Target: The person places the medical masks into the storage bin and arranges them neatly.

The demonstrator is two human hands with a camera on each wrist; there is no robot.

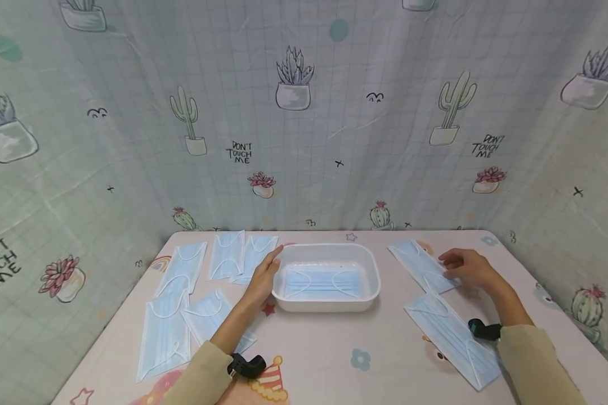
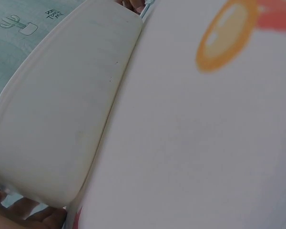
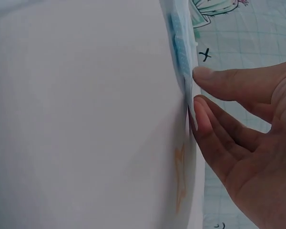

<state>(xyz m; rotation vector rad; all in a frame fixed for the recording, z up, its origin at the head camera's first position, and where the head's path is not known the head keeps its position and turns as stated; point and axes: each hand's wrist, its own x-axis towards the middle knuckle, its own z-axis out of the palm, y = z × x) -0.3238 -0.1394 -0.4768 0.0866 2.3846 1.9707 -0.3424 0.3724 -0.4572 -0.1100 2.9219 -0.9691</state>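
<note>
A white plastic container (image 1: 326, 305) stands mid-table with a light-blue face mask (image 1: 322, 284) lying flat inside. My left hand (image 1: 261, 281) touches its left end; in the left wrist view the fingers (image 2: 26, 210) rest against that end under the rim, and the thumb's place is unclear. At the right, my right hand (image 1: 470, 268) is over the near end of another face mask (image 1: 419, 262). In the right wrist view its thumb (image 3: 214, 76) and fingertips touch that mask's edge (image 3: 182, 50), with a gap between them. Below lies one more face mask (image 1: 453, 337), partly under the right forearm.
Several face masks (image 1: 165, 332) lie spread over the left side of the table (image 1: 334, 360), some overlapping, one partly behind the left forearm. A patterned cloth (image 1: 304, 146) hangs behind and on both sides of the table. Each wrist wears a black camera band (image 1: 248, 367).
</note>
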